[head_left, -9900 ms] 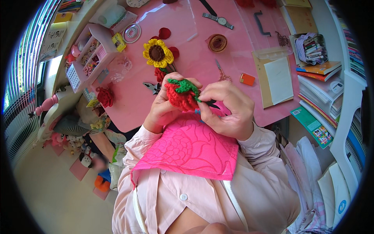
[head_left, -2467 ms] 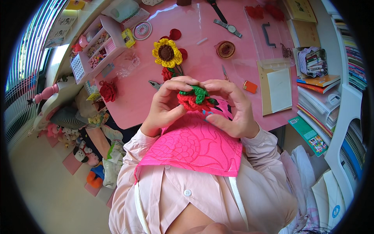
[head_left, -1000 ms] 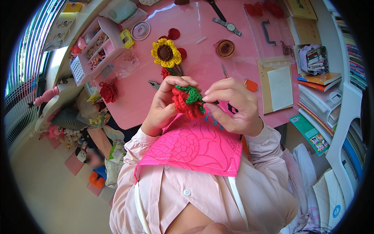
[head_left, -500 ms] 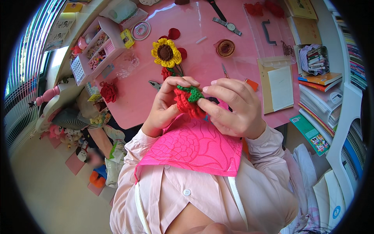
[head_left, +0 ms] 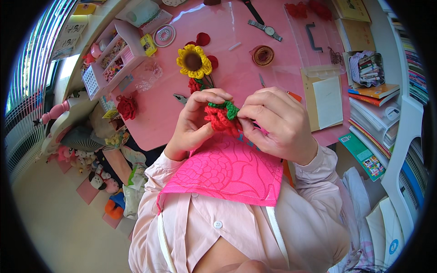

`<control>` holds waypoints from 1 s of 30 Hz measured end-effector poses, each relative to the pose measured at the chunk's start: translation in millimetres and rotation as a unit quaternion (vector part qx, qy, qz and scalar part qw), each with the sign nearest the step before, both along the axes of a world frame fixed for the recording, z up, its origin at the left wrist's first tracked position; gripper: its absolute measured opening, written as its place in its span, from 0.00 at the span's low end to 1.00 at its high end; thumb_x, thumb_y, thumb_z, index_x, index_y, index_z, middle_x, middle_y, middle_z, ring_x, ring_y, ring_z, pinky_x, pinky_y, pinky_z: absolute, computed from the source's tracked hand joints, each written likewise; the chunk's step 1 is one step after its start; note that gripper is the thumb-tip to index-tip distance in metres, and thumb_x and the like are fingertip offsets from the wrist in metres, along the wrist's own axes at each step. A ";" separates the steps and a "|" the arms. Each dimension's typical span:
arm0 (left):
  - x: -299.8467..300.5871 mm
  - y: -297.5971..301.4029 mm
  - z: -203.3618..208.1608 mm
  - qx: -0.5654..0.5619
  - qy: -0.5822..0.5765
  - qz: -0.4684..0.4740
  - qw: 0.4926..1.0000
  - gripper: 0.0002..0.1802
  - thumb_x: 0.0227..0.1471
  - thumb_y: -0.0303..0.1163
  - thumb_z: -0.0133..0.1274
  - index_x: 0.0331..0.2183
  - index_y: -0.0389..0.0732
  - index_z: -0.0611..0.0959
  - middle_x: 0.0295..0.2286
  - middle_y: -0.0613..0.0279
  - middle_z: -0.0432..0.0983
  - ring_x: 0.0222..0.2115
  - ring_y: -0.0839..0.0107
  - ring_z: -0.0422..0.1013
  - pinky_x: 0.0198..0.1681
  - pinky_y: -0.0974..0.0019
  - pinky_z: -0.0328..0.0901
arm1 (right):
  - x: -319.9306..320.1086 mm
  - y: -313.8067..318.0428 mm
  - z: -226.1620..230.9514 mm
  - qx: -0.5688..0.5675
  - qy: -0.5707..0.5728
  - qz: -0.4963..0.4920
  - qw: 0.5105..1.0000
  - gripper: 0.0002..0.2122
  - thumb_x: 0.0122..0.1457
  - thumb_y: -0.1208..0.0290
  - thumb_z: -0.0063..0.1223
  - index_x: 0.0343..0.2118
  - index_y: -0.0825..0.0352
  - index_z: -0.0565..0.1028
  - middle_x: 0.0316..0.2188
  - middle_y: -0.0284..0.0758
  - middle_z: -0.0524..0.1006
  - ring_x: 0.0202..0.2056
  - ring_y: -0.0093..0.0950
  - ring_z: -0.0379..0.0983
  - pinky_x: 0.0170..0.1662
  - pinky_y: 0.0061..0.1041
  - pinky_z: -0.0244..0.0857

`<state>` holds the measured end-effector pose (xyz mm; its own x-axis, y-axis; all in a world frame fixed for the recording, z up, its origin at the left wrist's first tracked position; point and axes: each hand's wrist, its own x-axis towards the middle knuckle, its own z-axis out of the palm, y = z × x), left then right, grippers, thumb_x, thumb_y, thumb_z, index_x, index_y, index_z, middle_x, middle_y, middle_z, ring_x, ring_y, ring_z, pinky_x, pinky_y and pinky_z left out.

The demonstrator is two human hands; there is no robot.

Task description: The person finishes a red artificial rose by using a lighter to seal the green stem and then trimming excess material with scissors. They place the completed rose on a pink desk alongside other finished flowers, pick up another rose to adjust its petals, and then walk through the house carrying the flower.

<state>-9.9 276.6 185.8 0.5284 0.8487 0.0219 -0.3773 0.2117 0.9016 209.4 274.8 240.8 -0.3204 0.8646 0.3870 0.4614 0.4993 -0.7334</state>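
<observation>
Above the edge of a pink cloth (head_left: pixel 223 175) on my front, my left hand (head_left: pixel 191 119) is closed on a crocheted red flower (head_left: pixel 221 119) with green leaf-like crochet (head_left: pixel 231 110) on its upper side. My right hand (head_left: pixel 277 123) is closed in a pinch at the flower's right edge, fingertips touching or nearly touching it. What lies between those fingertips is hidden. Just beyond my left hand lies a yellow crocheted sunflower (head_left: pixel 193 61) with a brown middle, a small red flower (head_left: pixel 195 85) beside its stem, and pliers (head_left: pixel 180 98).
On the pink table (head_left: pixel 157 129) lie a red crocheted flower (head_left: pixel 127 107), a roll of brown cord (head_left: pixel 263 56), a wristwatch (head_left: pixel 269 31) and a pointed tool (head_left: pixel 262 81). A compartment box (head_left: pixel 129 38) stands far left. Papers (head_left: pixel 328 104) and stacked books (head_left: pixel 374 91) line the right.
My right hand has drawn its fingers together into a tighter pinch and shifted slightly right of the flower. The flower has turned slightly in my left hand.
</observation>
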 end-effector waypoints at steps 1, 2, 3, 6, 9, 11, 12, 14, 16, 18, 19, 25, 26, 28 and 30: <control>-0.5 0.1 -0.3 0.005 0.005 -0.001 1.000 0.22 0.48 0.23 0.54 0.47 0.40 0.69 0.48 0.53 0.65 0.51 0.66 0.63 0.55 0.61 0.59 | -0.1 -0.3 0.4 -0.021 0.019 -0.003 1.000 0.09 0.41 0.79 0.62 0.28 0.66 0.75 0.29 0.33 0.75 0.30 0.31 0.74 0.32 0.28 0.69; -0.1 -0.2 0.0 0.001 0.003 0.001 1.000 0.22 0.49 0.23 0.54 0.47 0.40 0.69 0.48 0.53 0.65 0.51 0.66 0.63 0.55 0.62 0.59 | 0.0 -0.9 0.9 -0.042 0.038 -0.005 0.998 0.09 0.42 0.79 0.62 0.28 0.66 0.75 0.29 0.33 0.75 0.30 0.32 0.74 0.32 0.28 0.69; 0.9 -0.6 0.7 -0.003 0.000 0.003 1.000 0.22 0.49 0.23 0.54 0.47 0.40 0.69 0.48 0.53 0.65 0.51 0.66 0.63 0.55 0.62 0.59 | 0.1 -1.3 1.2 -0.064 0.057 -0.008 0.996 0.09 0.42 0.79 0.62 0.28 0.66 0.75 0.29 0.34 0.75 0.30 0.32 0.74 0.32 0.27 0.69; 2.5 -0.6 0.7 -0.009 -0.008 0.005 1.000 0.22 0.49 0.23 0.54 0.46 0.40 0.69 0.48 0.53 0.65 0.51 0.66 0.64 0.55 0.62 0.59 | 0.9 -1.5 -0.9 -0.111 0.118 -0.005 0.987 0.08 0.45 0.79 0.61 0.29 0.68 0.75 0.28 0.35 0.74 0.29 0.33 0.74 0.32 0.28 0.69; 3.2 -0.2 0.1 -0.011 -0.014 0.003 1.000 0.22 0.49 0.23 0.54 0.46 0.40 0.69 0.48 0.53 0.66 0.51 0.66 0.64 0.55 0.62 0.59 | 2.1 -2.2 -0.6 -0.134 0.134 0.006 0.982 0.07 0.46 0.80 0.60 0.29 0.68 0.75 0.28 0.36 0.75 0.29 0.33 0.74 0.32 0.28 0.69; 3.1 -0.1 -0.3 -0.012 -0.011 0.002 1.000 0.22 0.49 0.23 0.54 0.47 0.40 0.69 0.48 0.53 0.66 0.51 0.66 0.64 0.55 0.62 0.59 | 1.7 -2.6 -0.2 -0.127 0.125 0.013 0.984 0.07 0.46 0.80 0.60 0.29 0.68 0.75 0.29 0.37 0.75 0.29 0.32 0.75 0.32 0.28 0.69; 2.7 -0.3 -0.4 -0.012 -0.008 0.001 1.000 0.22 0.49 0.23 0.54 0.47 0.40 0.69 0.48 0.53 0.66 0.51 0.66 0.63 0.55 0.62 0.59 | 1.4 -2.9 0.3 -0.123 0.120 0.016 0.985 0.07 0.46 0.80 0.61 0.29 0.68 0.75 0.29 0.37 0.75 0.29 0.32 0.75 0.32 0.28 0.69; 2.3 -0.6 -1.0 -0.011 0.001 0.003 1.000 0.22 0.49 0.22 0.54 0.47 0.40 0.69 0.48 0.53 0.66 0.51 0.66 0.63 0.55 0.62 0.59 | 0.7 -3.0 3.7 -0.143 0.124 0.009 0.982 0.07 0.44 0.82 0.61 0.28 0.68 0.76 0.28 0.36 0.76 0.29 0.28 0.74 0.31 0.25 0.68; 2.0 -1.2 -1.7 -0.007 0.008 0.005 1.000 0.22 0.48 0.22 0.53 0.47 0.39 0.69 0.48 0.53 0.65 0.51 0.66 0.63 0.55 0.62 0.59 | 1.2 -2.4 4.8 -0.150 0.115 0.008 0.982 0.07 0.44 0.82 0.60 0.27 0.68 0.76 0.28 0.36 0.76 0.29 0.28 0.74 0.31 0.25 0.68; 2.5 -0.8 -1.4 0.009 0.011 0.007 1.000 0.22 0.48 0.21 0.52 0.47 0.39 0.70 0.48 0.53 0.65 0.51 0.66 0.63 0.56 0.62 0.59 | 2.5 -0.5 4.1 -0.143 0.093 0.015 0.985 0.06 0.45 0.80 0.60 0.27 0.68 0.74 0.28 0.35 0.75 0.29 0.32 0.74 0.32 0.28 0.69; 2.8 -0.3 -1.1 0.016 0.013 0.008 1.000 0.22 0.48 0.20 0.51 0.47 0.39 0.70 0.49 0.53 0.65 0.51 0.66 0.63 0.56 0.62 0.59 | 2.5 -0.5 5.3 -0.167 0.094 0.009 0.981 0.07 0.45 0.80 0.59 0.28 0.67 0.74 0.28 0.35 0.75 0.28 0.32 0.74 0.32 0.28 0.69; 1.9 -0.7 4.1 0.031 0.041 0.002 0.999 0.22 0.47 0.19 0.50 0.47 0.38 0.70 0.49 0.54 0.64 0.51 0.66 0.64 0.56 0.61 0.59 | -5.2 0.9 6.8 -0.216 0.101 -0.029 0.971 0.10 0.46 0.79 0.58 0.33 0.66 0.72 0.28 0.36 0.73 0.28 0.33 0.74 0.32 0.29 0.69; 2.2 -1.3 3.1 0.028 0.036 0.002 0.999 0.22 0.47 0.19 0.51 0.47 0.38 0.70 0.49 0.54 0.64 0.51 0.66 0.64 0.56 0.61 0.59 | -6.9 2.8 10.1 -0.211 0.094 -0.030 0.972 0.11 0.46 0.78 0.58 0.34 0.65 0.71 0.28 0.36 0.73 0.28 0.33 0.74 0.31 0.30 0.69; 3.2 -2.4 0.2 0.021 0.024 0.000 0.999 0.23 0.47 0.18 0.51 0.47 0.38 0.70 0.48 0.54 0.64 0.51 0.66 0.64 0.55 0.62 0.59 | -7.3 3.9 11.7 -0.194 0.072 -0.028 0.978 0.11 0.46 0.78 0.58 0.34 0.65 0.71 0.28 0.36 0.73 0.28 0.34 0.75 0.31 0.31 0.69; 2.0 -1.2 1.6 0.039 0.036 -0.002 0.999 0.23 0.46 0.18 0.51 0.47 0.39 0.70 0.48 0.54 0.65 0.51 0.66 0.64 0.56 0.62 0.59 | -6.6 4.6 11.0 -0.169 0.038 -0.020 0.985 0.11 0.47 0.78 0.57 0.34 0.65 0.71 0.28 0.36 0.74 0.28 0.34 0.75 0.31 0.31 0.69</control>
<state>-7.9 275.4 187.4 0.5339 0.8440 0.0506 -0.3106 0.1401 0.9402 202.7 279.4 251.8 -0.2649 0.9594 0.0968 0.4123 0.2034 -0.8880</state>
